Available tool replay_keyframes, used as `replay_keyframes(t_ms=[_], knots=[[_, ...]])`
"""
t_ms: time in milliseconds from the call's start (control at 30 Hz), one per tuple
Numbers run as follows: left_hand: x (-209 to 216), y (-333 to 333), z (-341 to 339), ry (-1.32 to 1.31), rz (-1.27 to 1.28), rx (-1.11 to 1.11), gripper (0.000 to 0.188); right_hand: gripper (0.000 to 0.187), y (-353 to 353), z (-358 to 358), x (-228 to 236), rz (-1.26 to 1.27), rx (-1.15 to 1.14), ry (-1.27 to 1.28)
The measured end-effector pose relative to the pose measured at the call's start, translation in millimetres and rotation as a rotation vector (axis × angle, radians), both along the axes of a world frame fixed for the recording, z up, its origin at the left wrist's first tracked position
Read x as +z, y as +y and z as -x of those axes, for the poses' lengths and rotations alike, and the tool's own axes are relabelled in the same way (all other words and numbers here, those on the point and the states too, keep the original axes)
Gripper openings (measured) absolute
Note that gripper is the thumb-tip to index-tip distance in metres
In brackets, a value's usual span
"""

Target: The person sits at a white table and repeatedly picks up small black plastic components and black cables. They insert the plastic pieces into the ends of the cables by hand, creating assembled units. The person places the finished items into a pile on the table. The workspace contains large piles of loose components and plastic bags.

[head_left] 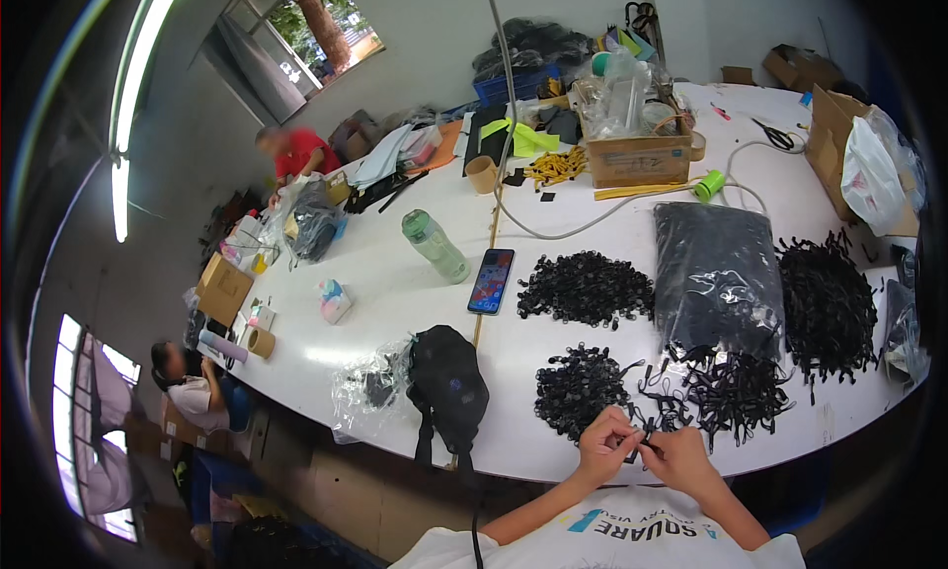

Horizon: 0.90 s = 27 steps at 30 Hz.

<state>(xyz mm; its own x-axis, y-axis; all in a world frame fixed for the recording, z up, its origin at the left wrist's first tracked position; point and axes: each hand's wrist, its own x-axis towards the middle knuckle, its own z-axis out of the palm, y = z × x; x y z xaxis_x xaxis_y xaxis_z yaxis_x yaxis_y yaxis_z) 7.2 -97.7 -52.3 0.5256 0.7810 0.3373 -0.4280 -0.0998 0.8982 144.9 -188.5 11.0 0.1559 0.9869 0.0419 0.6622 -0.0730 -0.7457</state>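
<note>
At the table's near edge, my left hand (605, 447) and my right hand (681, 460) meet with fingertips pinched together. Between them is a small black strap piece (644, 437), partly hidden by the fingers. Just beyond my hands lies a heap of black strap loops (733, 391). To the left of it sits a pile of small black clips (581, 389), close to my left hand. Farther back is a second pile of black clips (585, 287). A large clear bag of black material (719, 273) lies flat behind the loops, with another big heap of black loops (828, 307) to its right.
A black bag (449, 386), a phone (491, 282) and a green bottle (435, 246) stand or lie left of the piles. Behind are a cardboard box (640, 159), a grey cable (573, 235) and scissors (773, 134). Two people sit at the table's far left.
</note>
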Motion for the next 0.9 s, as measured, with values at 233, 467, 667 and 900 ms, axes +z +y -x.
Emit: replay_keyframes(t_ms=[233,467,667,900], knots=[[17.4,35.1,-7.8,0.242,-0.699,-0.114,0.008,0.023,-7.2,-8.1,-1.0,-0.028,0.004,0.097],[-5.3,41.2,2.3,0.441,-0.729,-0.51,0.007,0.018,-15.7,-9.8,-25.7,-0.043,0.206,-0.273],[10.6,46.8,18.8,0.453,-0.752,-0.441,0.016,0.021,-31.3,-1.4,-35.5,-0.245,0.185,-0.034],[24.6,33.9,9.2,0.56,-0.638,-0.406,0.016,0.019,-38.9,-24.2,-43.9,-0.137,0.112,0.076]])
